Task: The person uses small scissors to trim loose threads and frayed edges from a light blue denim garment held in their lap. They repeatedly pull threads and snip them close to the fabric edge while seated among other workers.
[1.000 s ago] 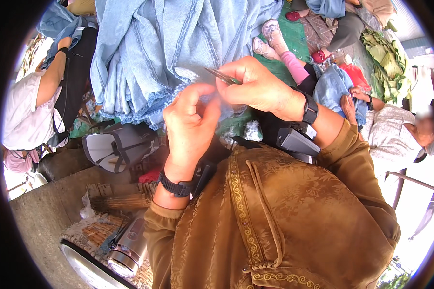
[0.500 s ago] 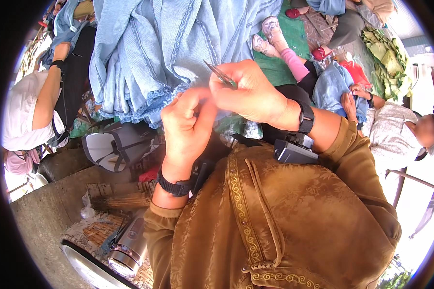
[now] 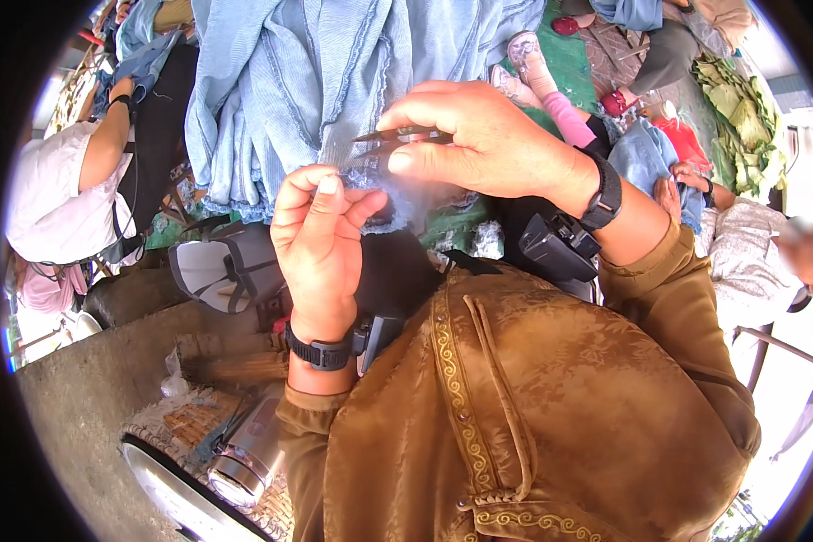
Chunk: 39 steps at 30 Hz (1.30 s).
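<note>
Right grip point(image 3: 497, 140): clamped on dark pointed snips point(image 3: 408, 134), with thumb below and fingers above; raised over the frayed end of the denim.
Snips: held nearly level, pointing toward the left; too small to tell whether the blades meet.
Left grip point(image 3: 323, 226): raised just below and to the left of the snips, palm partly turned up, thumb close to the index fingertip, other fingers curled; cannot tell whether anything thin is pinched there.
Light blue denim point(image 3: 289, 99): spread in long folds from the upper edge down to behind both hands, with raised seams and a ragged, fringed hem.
Wrists: banded in black, with a black strap point(image 3: 602, 190) on the right and another on the left, dark boxy devices fixed beside both.
Brown satin top point(image 3: 587, 388): worn by the person, trimmed with gold scrollwork.
Grey item with black straps point(image 3: 212, 274): set left of the left forearm.
Steel flask point(image 3: 239, 470): lying at lower left, near woven matting.
Co-worker at left point(image 3: 68, 194): dressed in a white shirt, reaching toward more denim.
Co-worker at right point(image 3: 741, 257): dressed in a pale patterned top, hands on a blue denim piece point(image 3: 646, 163).
Green leaves point(image 3: 741, 113): heaped at upper right, near a red bag point(image 3: 682, 144).
</note>
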Tool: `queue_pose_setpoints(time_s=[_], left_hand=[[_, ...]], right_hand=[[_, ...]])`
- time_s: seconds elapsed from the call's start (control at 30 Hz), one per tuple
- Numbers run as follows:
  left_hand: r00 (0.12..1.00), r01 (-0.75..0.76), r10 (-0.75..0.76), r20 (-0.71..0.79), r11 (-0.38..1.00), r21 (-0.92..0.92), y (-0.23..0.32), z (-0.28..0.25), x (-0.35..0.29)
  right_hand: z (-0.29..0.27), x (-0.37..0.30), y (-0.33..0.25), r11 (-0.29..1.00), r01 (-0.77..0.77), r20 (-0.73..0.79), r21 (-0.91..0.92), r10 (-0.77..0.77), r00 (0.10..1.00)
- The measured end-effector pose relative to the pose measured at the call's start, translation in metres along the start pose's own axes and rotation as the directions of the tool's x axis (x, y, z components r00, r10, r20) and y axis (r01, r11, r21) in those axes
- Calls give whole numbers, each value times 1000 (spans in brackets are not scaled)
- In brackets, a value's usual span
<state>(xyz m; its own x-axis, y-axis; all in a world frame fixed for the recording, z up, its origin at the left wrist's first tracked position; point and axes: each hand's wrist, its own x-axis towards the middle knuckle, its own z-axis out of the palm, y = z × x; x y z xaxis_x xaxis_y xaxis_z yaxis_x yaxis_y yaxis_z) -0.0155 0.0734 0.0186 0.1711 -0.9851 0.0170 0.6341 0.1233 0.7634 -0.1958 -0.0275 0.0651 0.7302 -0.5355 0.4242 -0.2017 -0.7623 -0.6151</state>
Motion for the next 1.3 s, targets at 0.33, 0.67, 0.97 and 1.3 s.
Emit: queue_pose_setpoints(time_s=[0.33,0.67,0.97,1.3], left_hand=[[999,-52,52,9,999,0,-10,2,-2],[973,-136,171,-157,967,214,-29,-4,-1],[925,-84,168,-340,965,249,-45,-34,-26],[966,-37,78,-246,985,168,-50,-41,-27]], right_hand=[[-17,5,-21,984,-67,121,-167,88,989],[65,-12,14,522,-356,60,775,500,864],[92,-22,13,355,-528,277,771,559,781],[63,-24,8,489,-560,323,668,488,811]])
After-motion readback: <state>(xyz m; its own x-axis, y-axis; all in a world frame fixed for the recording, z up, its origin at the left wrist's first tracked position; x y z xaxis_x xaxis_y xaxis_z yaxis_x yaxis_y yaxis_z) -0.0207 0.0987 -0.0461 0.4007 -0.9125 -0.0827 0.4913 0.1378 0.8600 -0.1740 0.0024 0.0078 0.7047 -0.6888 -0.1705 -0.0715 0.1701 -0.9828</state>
